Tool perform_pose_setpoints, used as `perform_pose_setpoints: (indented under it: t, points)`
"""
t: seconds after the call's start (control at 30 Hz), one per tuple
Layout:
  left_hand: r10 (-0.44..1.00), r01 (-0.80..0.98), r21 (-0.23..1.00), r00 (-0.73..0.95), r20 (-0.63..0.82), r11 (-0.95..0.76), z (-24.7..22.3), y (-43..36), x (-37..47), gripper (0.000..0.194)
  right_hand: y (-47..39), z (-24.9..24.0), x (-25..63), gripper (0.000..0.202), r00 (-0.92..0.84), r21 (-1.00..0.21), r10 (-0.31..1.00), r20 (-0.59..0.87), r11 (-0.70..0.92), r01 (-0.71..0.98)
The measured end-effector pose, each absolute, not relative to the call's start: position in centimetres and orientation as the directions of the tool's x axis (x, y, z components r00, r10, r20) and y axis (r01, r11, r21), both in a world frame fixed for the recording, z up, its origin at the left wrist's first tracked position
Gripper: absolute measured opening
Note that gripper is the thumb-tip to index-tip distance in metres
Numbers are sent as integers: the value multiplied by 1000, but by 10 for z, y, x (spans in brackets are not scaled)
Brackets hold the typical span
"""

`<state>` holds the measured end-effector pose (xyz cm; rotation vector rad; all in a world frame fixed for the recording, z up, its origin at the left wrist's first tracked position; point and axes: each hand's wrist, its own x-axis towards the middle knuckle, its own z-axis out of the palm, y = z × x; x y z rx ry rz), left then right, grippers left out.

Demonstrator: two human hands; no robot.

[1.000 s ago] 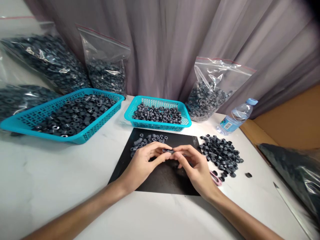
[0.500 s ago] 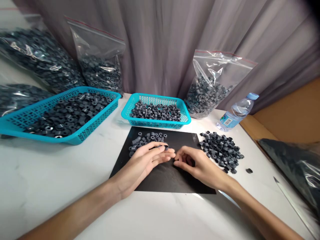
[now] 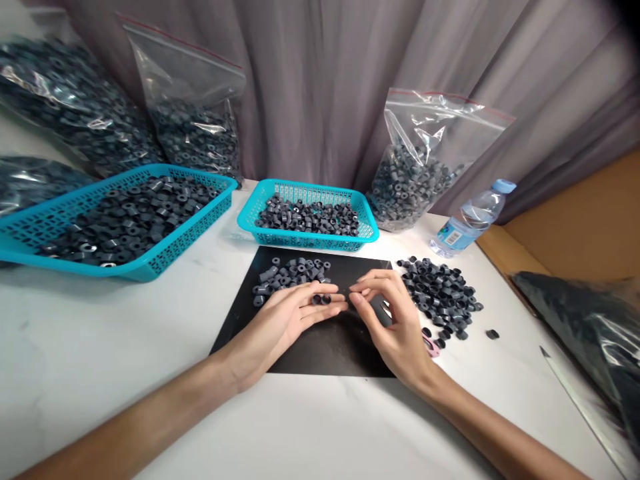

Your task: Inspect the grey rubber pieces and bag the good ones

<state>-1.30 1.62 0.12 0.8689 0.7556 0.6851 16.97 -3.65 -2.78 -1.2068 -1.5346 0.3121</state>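
My left hand (image 3: 287, 317) is palm up over the black mat (image 3: 320, 360), fingers stretched out, with two small dark rings (image 3: 321, 300) resting between them. Close to its fingertips, my right hand (image 3: 395, 320) has thumb and fingertips pinched together; what they hold, if anything, is too small to make out. Behind the right hand part of a pink-handled object (image 3: 431, 346) shows, and a metallic glint appears through the gap of the fingers. A heap of grey rings (image 3: 295, 272) lies on the mat beyond my left hand.
Two blue baskets (image 3: 310, 241) (image 3: 150, 261) hold grey rings. Clear bags of rings (image 3: 193, 137) (image 3: 410, 187) stand behind them. Right of the mat are a pile of dark rings (image 3: 440, 293), a water bottle (image 3: 470, 220) and a dark bag (image 3: 575, 333).
My right hand has lifted and turned, so the pink-handled object now shows behind it. Two rings are now visible at my left fingers instead of one. The view has shifted slightly.
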Motion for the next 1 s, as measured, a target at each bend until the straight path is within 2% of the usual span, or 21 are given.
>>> perform_pose_setpoints:
  t: [0.13,0.6,0.73,1.0]
  points:
    - [765,-208,835,555,-328,509,-1,15,-13,25,-36,-26,168,14,43,-704,812,582,477,527]
    - [785,-91,922,561,-264,375,7,17,-12,30,-35,-35,171,18,13,-744,855,518,443,501]
    - [782,-49,925,551,-290,377,7,15,-13,30,-37,-33,172,16,-6,-716,843,538,461,524]
    - [758,-26,945,605,-245,326,2,17,-13,41,-37,-30,171,17,21,-681,797,604,503,532]
